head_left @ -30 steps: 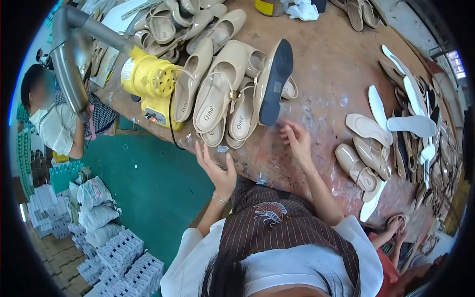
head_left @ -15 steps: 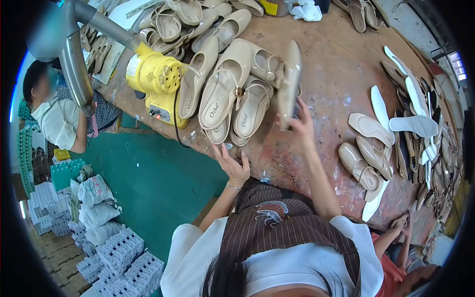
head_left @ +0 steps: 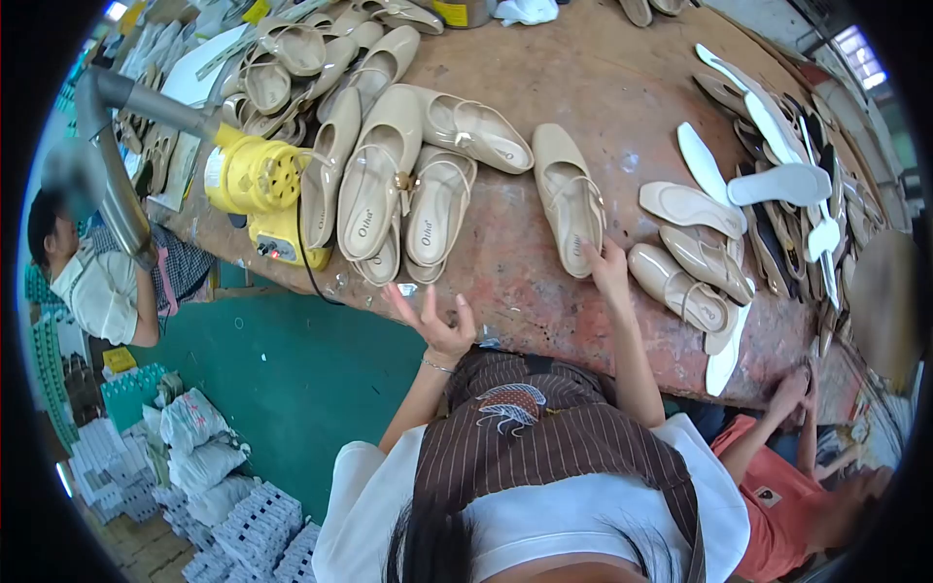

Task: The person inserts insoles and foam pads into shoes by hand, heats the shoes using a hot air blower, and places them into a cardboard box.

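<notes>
My right hand (head_left: 609, 272) grips the heel end of a beige shoe (head_left: 556, 155) with a thin strap. That shoe lies insole up on the worn table (head_left: 505, 243), toe pointing away from me. At the table's front edge my left hand (head_left: 445, 335) is open, its fingers spread and holding nothing. Just beyond its fingertips stand several similar shoes marked "Otha", among them a front shoe (head_left: 379, 160) and a strapped shoe (head_left: 432, 219) beside it. Another strapped shoe (head_left: 476, 131) lies sideways behind them, toe to the left.
A yellow machine (head_left: 255, 180) with a metal pipe (head_left: 121, 170) stands left. More beige shoes (head_left: 292, 49) are heaped behind it. White insoles (head_left: 777, 185) and shoes (head_left: 675, 282) lie right. One person (head_left: 97, 272) sits left, another (head_left: 768, 496) at lower right.
My right hand has turned the shoe from its side to insole up and brought it down onto the table. My left hand stays near the table edge, fingers spread. The whole view has shifted.
</notes>
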{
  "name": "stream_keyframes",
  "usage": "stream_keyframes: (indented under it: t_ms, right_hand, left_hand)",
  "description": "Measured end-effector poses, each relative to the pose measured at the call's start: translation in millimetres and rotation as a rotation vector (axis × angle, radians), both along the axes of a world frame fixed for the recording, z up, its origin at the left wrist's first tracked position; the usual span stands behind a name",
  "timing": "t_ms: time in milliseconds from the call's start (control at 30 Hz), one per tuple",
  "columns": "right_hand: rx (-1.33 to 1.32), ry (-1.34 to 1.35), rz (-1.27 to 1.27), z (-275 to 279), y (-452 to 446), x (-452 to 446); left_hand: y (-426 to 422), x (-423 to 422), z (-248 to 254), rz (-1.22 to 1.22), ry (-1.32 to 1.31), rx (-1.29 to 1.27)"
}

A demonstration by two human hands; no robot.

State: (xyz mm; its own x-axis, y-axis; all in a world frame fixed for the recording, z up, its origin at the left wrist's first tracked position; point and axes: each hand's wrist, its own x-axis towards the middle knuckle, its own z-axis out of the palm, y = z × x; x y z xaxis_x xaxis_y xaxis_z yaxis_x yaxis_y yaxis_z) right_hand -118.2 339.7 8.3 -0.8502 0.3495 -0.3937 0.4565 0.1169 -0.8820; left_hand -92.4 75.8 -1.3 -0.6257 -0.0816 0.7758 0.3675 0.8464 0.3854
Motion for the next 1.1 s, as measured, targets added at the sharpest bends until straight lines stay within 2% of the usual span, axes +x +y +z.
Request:
stream_keyframes:
  t_ms: [33, 100, 133, 200, 267, 300, 367, 433, 467, 533, 600, 633, 700, 767, 800, 867, 900, 1000, 1100]
  right_hand:
    - [0.308, 0.089, 0.114, -6.4, 1.2, -0.8]
    - [0.434, -0.044, 0.187, 9.9, -3.6, 2.1]
    - [0.766, -0.143, 0.264, 15.6, -6.6, 0.9]
    - [0.925, -0.088, 0.312, 29.0, -3.6, 14.7]
    - [0.913, 0.048, 0.324, 53.9, 10.1, 37.0]
    - [0.929, 0.017, 0.279, 67.5, 24.5, 48.9]
    - [0.697, 0.286, -0.076, 85.2, 48.6, 73.7]
    - [0.875, 0.464, -0.332, 83.4, 89.9, 96.4]
    - [0.876, 0.448, -0.352, 82.2, 109.1, 108.8]
    - [1.192, 0.22, -0.436, 82.2, 144.8, 125.4]
    - [1.276, 0.251, -0.499, 79.8, 167.2, 127.0]
    - [1.273, 0.254, -0.499, 75.2, 181.5, 124.6]
    - [1.417, 0.388, -0.307, 62.4, 205.0, 120.3]
    - [1.181, 0.139, -0.119, 64.1, 214.6, 115.8]
    - [1.18, 0.148, -0.116, 65.8, 215.9, 115.0]
    - [0.954, 0.081, -0.254, 84.9, 205.0, 112.0]
    - [0.945, 0.085, -0.235, 89.3, 198.3, 111.3]
    - [0.712, 0.402, -0.177, 96.3, 174.7, 122.0]
    - [0.627, 0.422, -0.108, 74.6, 165.7, 144.8]
  left_hand:
    - [7.6, -2.6, 14.3, -0.045, 0.091, -0.035]
    - [29.4, -13.8, 51.6, -0.192, 0.038, -0.013]
    - [42.0, -23.8, 61.7, -0.235, 0.03, 0.002]
    - [66.3, -37.1, 72.9, -0.488, -0.341, 0.218]
    - [82.4, -46.5, 78.3, -0.546, -0.593, 0.245]
    - [91.4, -47.0, 74.7, -0.601, -0.601, 0.248]
    - [102.5, -41.2, 64.1, -0.621, -0.71, 0.269]
    - [113.1, -36.2, 45.8, -0.649, -0.77, 0.278]
    - [115.7, -32.7, 35.2, -0.643, -0.823, 0.293]
    - [119.1, -29.0, 24.1, -0.612, -0.925, 0.33]
    - [123.9, -35.1, 22.0, -0.567, -0.947, 0.304]
    - [129.2, -43.0, 20.8, -0.517, -0.954, 0.289]
    - [129.9, -53.5, 20.2, -0.411, -0.968, 0.257]
    - [116.8, -59.2, 19.8, -0.479, -1.029, 0.354]
    - [109.4, -63.8, 19.2, -0.554, -1.087, 0.454]
    - [96.0, -65.7, 19.4, -0.693, -1.198, 0.659]
    - [88.6, -60.8, 21.1, -0.671, -1.197, 0.664]
    - [65.2, -37.1, 38.0, -0.66, -1.364, 0.764]
    - [64.8, -22.2, 31.2, -0.695, -1.434, 0.786]
